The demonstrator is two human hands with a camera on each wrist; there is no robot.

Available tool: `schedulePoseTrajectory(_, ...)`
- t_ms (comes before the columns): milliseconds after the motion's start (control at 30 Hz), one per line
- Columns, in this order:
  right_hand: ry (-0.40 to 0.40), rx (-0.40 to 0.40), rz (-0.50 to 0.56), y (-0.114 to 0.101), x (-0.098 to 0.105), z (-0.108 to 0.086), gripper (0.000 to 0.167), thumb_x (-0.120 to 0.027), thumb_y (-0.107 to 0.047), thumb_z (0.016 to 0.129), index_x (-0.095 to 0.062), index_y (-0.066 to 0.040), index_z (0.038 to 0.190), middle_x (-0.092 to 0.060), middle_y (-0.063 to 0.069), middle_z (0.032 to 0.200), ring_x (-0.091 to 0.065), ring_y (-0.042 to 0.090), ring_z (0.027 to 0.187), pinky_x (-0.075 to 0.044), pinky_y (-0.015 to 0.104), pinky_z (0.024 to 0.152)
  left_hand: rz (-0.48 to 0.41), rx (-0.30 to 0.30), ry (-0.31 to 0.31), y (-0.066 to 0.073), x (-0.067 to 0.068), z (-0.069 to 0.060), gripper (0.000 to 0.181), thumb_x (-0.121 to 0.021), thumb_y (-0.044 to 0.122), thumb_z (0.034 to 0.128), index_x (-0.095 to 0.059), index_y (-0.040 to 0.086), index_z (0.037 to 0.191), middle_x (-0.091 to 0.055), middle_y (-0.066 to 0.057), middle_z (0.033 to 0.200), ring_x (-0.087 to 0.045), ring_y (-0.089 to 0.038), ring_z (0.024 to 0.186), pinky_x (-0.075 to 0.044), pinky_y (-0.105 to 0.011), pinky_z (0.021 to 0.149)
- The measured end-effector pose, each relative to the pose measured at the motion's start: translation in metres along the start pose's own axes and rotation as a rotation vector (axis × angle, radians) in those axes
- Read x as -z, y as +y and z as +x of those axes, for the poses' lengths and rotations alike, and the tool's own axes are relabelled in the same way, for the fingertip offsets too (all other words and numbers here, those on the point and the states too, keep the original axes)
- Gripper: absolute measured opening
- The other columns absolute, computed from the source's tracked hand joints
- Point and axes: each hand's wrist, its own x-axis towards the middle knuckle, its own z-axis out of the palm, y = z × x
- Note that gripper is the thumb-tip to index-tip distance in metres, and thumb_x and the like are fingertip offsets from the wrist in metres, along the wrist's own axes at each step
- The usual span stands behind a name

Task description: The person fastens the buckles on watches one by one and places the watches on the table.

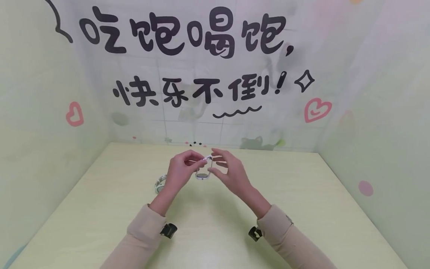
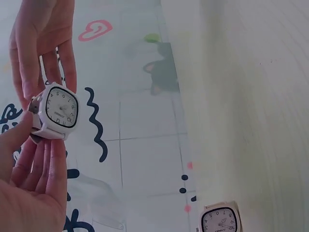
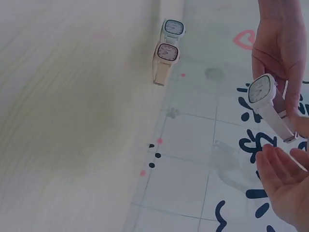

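A white wristwatch (image 1: 202, 176) with a squarish face is held up above the table in front of me. My left hand (image 1: 181, 170) pinches its strap between thumb and fingers. My right hand (image 1: 233, 172) is at the watch's right side, thumb and fingers apart and mostly straight, the thumb tip at the strap. In the left wrist view the dial of the white wristwatch (image 2: 62, 107) faces the camera. The right wrist view shows the strap of the white wristwatch (image 3: 274, 121) hanging loose toward the right hand (image 3: 285, 188). Whether the right fingertips press the strap, I cannot tell.
Two more wristwatches, one mint green (image 3: 174, 27) and one pale pink (image 3: 167, 51), lie side by side on the pale wooden table (image 1: 285, 209). In the head view they are partly behind the left wrist. A printed curtain (image 1: 201, 127) encloses the table's back and sides.
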Motion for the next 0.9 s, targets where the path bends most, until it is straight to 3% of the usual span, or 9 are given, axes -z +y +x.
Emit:
schedulePoseTrajectory(67,-0.077,-0.008,0.021,0.000,-0.004,0.002,0.071,-0.081,-0.015,0.083,-0.046,-0.003,0.144,-0.058,0.012,0.136,-0.064,0.025,0.120,-0.055,0.031,0.099,-0.043,0.041,-0.001,-0.003,0.006,0.002,0.020,-0.074,0.018,0.0906,-0.071,0.004,0.104,-0.076,-0.015,0.099,-0.075,-0.018,0.082,-0.062,-0.027,0.073)
schedulePoseTrajectory(133,-0.129,0.020,-0.027,-0.001,-0.009,0.005,0.080,-0.084,-0.018,0.081,-0.042,-0.003,0.147,-0.054,0.012,0.141,-0.062,0.025,0.122,-0.054,0.031,0.101,-0.079,0.083,-0.002,-0.006,0.011,0.005,0.021,-0.073,0.018,0.0913,-0.070,0.003,0.106,-0.075,-0.017,0.101,-0.076,-0.018,0.083,-0.062,-0.026,0.074)
schedulePoseTrajectory(233,-0.151,0.043,-0.160,-0.003,-0.017,0.013,0.085,-0.086,-0.024,0.079,-0.041,-0.005,0.149,-0.054,0.011,0.141,-0.062,0.023,0.120,-0.055,0.032,0.100,-0.091,0.126,-0.014,-0.008,0.018,0.012,0.023,-0.072,0.019,0.0923,-0.069,0.002,0.108,-0.075,-0.019,0.103,-0.076,-0.021,0.086,-0.063,-0.029,0.076)
schedulePoseTrajectory(300,-0.146,0.034,-0.193,-0.003,-0.022,0.022,0.082,-0.086,-0.027,0.079,-0.044,-0.004,0.146,-0.056,0.011,0.139,-0.063,0.024,0.119,-0.056,0.033,0.099,-0.081,0.147,-0.022,-0.009,0.024,0.015,0.026,-0.071,0.021,0.0936,-0.068,0.002,0.111,-0.074,-0.019,0.107,-0.075,-0.023,0.092,-0.062,-0.030,0.078)
schedulePoseTrajectory(533,-0.275,-0.127,-0.120,0.005,-0.044,0.045,0.078,-0.083,-0.037,0.080,-0.048,-0.006,0.143,-0.060,0.010,0.137,-0.062,0.028,0.121,-0.054,0.039,0.102,0.003,0.173,-0.014,-0.019,0.053,0.012,0.034,-0.062,0.026,0.0999,-0.065,0.001,0.121,-0.070,-0.021,0.120,-0.068,-0.034,0.113,-0.059,-0.036,0.092)
schedulePoseTrajectory(767,-0.430,-0.295,-0.166,0.026,-0.076,0.048,0.078,-0.082,-0.045,0.080,-0.052,-0.008,0.141,-0.062,0.010,0.136,-0.059,0.028,0.125,-0.051,0.043,0.104,0.016,0.226,0.009,-0.034,0.071,0.004,0.034,-0.059,0.026,0.1012,-0.065,-0.002,0.120,-0.069,-0.022,0.122,-0.067,-0.035,0.115,-0.057,-0.040,0.097)
schedulePoseTrajectory(900,-0.493,-0.342,-0.220,0.033,-0.093,0.049,0.077,-0.083,-0.045,0.078,-0.054,-0.008,0.139,-0.063,0.010,0.134,-0.058,0.029,0.126,-0.048,0.044,0.108,0.029,0.245,0.010,-0.041,0.079,0.000,0.034,-0.057,0.025,0.1021,-0.065,-0.002,0.121,-0.068,-0.023,0.123,-0.067,-0.035,0.114,-0.058,-0.038,0.096)
